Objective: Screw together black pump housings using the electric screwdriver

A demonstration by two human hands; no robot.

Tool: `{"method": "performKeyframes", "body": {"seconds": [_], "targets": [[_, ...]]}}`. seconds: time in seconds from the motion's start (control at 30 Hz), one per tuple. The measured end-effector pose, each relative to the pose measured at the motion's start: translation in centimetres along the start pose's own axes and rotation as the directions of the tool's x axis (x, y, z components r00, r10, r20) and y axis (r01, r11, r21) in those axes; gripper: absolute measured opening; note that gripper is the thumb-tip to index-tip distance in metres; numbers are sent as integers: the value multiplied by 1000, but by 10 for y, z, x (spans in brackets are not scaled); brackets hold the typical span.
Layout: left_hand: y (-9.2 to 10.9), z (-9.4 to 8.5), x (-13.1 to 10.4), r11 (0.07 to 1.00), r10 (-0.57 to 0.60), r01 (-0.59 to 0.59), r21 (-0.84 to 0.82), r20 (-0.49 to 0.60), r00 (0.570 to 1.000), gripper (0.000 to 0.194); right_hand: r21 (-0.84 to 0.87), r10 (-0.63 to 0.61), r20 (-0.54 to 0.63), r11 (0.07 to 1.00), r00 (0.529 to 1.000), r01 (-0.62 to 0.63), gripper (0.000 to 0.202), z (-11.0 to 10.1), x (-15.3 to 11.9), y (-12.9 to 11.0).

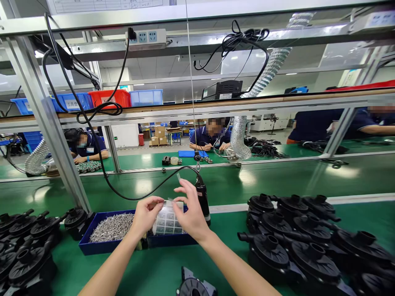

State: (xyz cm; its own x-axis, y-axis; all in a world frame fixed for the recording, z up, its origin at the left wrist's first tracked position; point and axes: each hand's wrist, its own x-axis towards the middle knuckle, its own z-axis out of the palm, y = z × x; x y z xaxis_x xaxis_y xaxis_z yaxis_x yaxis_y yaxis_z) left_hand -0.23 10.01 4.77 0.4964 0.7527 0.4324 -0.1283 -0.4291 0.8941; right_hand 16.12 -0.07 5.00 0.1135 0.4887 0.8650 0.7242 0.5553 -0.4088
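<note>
My left hand (146,214) pinches a sheet of small labels (169,221) by its upper left corner. The sheet is pale, with rows of rectangular labels, and it tilts above a blue bin (171,240). My right hand (191,213) has thumb and fingers at the sheet's upper right edge, the other fingers raised. A small clear strip (178,176) shows by the raised right fingertips. Just behind that hand, a black electric screwdriver (202,201) hangs upright from a cord. Below my hands sits a black round-topped housing (195,287), partly cut off by the frame.
Left of the sheet stands a blue bin of screws (112,227). Black housings with spouts (311,257) crowd the right side, and more housings (27,263) fill the left. A metal frame post (51,119) rises at left. Co-workers (210,135) sit across the green bench.
</note>
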Motion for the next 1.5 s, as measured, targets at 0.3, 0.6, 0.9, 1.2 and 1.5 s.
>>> {"method": "performKeyframes", "body": {"seconds": [0.3, 0.6, 0.9, 1.2, 1.5], "targets": [[9, -12, 2, 973, 152, -176, 148, 163, 975, 11, -170, -136, 21, 976, 991, 137, 73, -9, -3, 31], [109, 2, -68, 887, -215, -164, 431, 701, 680, 75, -180, -226, -189, 965, 956, 192, 77, -52, 22, -45], [103, 21, -86, 843, -112, -406, 354, 852, 511, 68, 203, 179, -319, 972, 931, -118, 67, -101, -42, -112], [86, 2, -47, 924, -239, -29, 382, 635, 735, 51, 524, 665, 119, 589, 738, -615, 74, -81, -117, -132], [72, 1, -43, 896, -352, 137, 423, 484, 801, 39, 596, 753, 235, 388, 615, -703, 84, -42, -124, -128]]}}
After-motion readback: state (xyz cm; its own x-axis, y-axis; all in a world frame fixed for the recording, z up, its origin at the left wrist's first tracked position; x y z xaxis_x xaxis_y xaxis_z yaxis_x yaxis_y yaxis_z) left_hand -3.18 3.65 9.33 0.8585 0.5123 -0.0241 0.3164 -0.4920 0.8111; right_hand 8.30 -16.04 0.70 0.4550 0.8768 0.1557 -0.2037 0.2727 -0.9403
